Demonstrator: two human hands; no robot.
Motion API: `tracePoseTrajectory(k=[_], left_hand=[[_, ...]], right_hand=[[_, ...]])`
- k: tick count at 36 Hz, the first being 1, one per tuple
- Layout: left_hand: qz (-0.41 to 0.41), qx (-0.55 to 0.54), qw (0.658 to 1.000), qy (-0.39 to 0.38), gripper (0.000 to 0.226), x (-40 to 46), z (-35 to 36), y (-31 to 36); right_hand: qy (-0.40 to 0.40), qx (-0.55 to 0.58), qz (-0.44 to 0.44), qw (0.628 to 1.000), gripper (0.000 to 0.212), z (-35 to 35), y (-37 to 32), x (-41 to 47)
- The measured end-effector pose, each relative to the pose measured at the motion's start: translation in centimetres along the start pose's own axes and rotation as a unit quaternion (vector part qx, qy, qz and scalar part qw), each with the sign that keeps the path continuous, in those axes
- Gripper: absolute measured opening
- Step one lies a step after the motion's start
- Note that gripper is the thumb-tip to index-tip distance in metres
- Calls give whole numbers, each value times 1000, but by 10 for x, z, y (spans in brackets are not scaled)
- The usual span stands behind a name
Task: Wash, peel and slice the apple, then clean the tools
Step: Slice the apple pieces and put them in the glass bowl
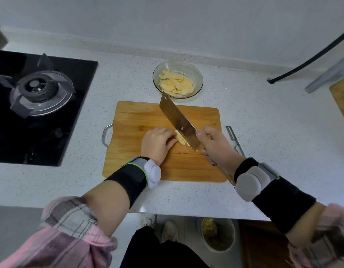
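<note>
From the head view, your right hand (215, 144) has its grip clenched round the cleaver (179, 120), and your left hand (157, 143) pins the last peeled apple piece (181, 140) on the cutting board (132, 120). Most slices already fill the glass bowl (199, 78). The peeler (234, 137) lies on the worktop (264, 117); cleaning looks undone.

No lettering, label, brand, number or sign can be read anywhere in this kitchen view.
</note>
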State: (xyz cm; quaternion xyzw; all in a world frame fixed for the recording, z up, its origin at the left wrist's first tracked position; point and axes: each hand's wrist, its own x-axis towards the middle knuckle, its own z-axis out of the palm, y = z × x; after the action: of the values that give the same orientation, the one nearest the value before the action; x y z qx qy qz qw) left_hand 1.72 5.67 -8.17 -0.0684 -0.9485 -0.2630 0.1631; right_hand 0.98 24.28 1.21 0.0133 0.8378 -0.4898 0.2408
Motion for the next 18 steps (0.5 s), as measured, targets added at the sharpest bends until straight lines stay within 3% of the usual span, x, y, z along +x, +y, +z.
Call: tracePoseTrajectory(k=[5, 12, 18], left_hand=[[23, 43, 999, 24, 29, -6, 2, 0], [-39, 8, 999, 22, 12, -13, -2, 6], [-4, 33, 999, 11, 18, -16, 1, 7]], right_hand=[[-7, 13, 1, 1000, 35, 4, 1, 0], [-13, 18, -10, 1000, 36, 8, -2, -2], [-13, 20, -18, 1000, 36, 11, -4, -3]])
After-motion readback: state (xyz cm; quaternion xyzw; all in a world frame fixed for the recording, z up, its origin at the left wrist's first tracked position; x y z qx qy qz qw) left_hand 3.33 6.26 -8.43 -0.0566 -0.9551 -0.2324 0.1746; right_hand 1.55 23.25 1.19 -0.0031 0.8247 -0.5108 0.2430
